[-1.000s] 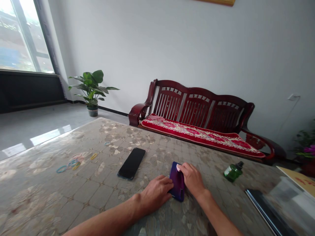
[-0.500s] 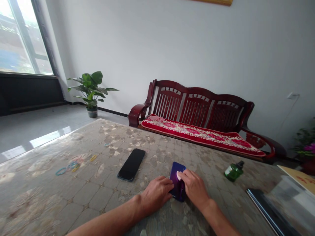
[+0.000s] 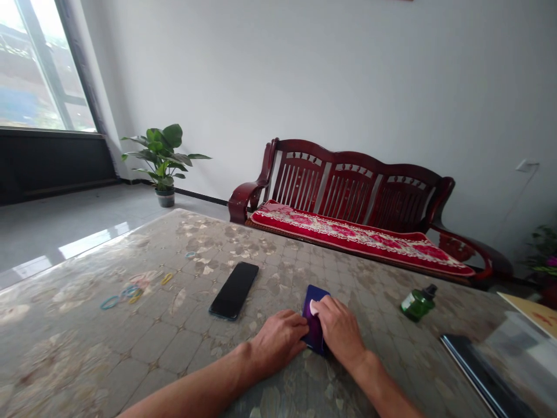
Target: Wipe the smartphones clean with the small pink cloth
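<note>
A purple phone (image 3: 314, 305) lies back up on the patterned table (image 3: 130, 325). My left hand (image 3: 278, 342) grips its near left edge, with the fingers curled against it. On top of it rests my right hand (image 3: 339, 331), whose fingertips press a small white pad (image 3: 313, 308) onto the phone's back. A black phone (image 3: 234, 289) lies screen up a little to the left, apart from both hands.
Coloured rubber bands (image 3: 130, 290) are scattered at the table's left. A small green bottle (image 3: 416, 304) lies on its side at the right. A dark flat device (image 3: 478, 371) sits at the right edge. Behind the table stand a red wooden bench (image 3: 357, 209) and a potted plant (image 3: 163, 157).
My right hand has slid the white pad a short way along the purple phone's back, toward me. My left hand has stayed on the phone's edge. The camera has tilted slightly.
</note>
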Available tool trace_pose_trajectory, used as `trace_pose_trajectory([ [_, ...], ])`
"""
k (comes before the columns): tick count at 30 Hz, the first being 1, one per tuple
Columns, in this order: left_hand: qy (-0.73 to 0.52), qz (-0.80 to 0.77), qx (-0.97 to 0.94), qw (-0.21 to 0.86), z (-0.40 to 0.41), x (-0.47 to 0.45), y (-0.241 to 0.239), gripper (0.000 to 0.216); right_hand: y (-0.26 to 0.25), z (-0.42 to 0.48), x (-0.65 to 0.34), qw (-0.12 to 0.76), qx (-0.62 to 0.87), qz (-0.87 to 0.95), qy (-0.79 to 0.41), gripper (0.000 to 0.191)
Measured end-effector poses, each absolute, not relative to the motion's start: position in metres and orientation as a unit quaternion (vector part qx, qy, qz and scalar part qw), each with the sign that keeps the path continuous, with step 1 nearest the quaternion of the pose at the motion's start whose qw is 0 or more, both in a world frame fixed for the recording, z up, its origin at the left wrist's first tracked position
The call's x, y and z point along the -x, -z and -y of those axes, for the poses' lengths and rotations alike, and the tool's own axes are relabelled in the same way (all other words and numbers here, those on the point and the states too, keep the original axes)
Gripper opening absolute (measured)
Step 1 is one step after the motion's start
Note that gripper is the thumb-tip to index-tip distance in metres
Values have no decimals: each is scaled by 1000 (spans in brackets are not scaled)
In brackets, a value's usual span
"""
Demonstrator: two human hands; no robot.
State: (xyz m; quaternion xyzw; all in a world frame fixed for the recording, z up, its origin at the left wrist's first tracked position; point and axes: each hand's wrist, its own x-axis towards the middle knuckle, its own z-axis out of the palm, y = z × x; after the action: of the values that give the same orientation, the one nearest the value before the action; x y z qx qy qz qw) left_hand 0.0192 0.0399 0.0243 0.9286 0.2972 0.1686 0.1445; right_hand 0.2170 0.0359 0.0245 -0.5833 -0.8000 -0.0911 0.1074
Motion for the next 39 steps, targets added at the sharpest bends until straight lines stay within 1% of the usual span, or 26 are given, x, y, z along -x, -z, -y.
trace_pose_trajectory([
  [9, -170, -288, -933, 136, -41, -19, -24, 11, -28, -82, -215, 115, 609, 780, 86, 26],
  [17, -172, -295, -930, 136, -41, -20, -21, 10, -29, -45, -212, 127, 550, 823, 65, 30],
  [24, -186, -288, -930, 134, -43, -20, -18, 17, -28, -68, -226, 132, 620, 769, 80, 29],
  [32, -181, -297, -929, 128, -42, -20, -20, 20, -28, -40, -221, 120, 584, 800, 69, 31],
  [39, -186, -293, -929, 129, -44, -20, -15, 19, -28, -68, -229, 124, 628, 764, 76, 30],
])
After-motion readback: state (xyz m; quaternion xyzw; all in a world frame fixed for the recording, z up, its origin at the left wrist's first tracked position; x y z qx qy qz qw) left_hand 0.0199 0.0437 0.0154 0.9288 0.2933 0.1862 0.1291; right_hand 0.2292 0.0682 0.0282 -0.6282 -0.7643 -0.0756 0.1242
